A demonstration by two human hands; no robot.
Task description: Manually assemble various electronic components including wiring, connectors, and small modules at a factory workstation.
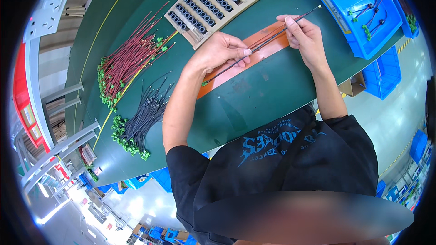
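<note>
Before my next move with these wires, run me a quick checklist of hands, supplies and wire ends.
1. Left hand on the wires: ok, fingers pinch them over the orange strip.
2. Right hand: ok, fingers hold them nearer the upper end.
3. Both colours between the hands: ok, a red wire and a black wire.
4. More wires: ok, a red pile and a black pile lie to the left.
5. Tray: ok, black parts stand in rows.
6. Wire tips sound: cannot tell, too small.
</note>
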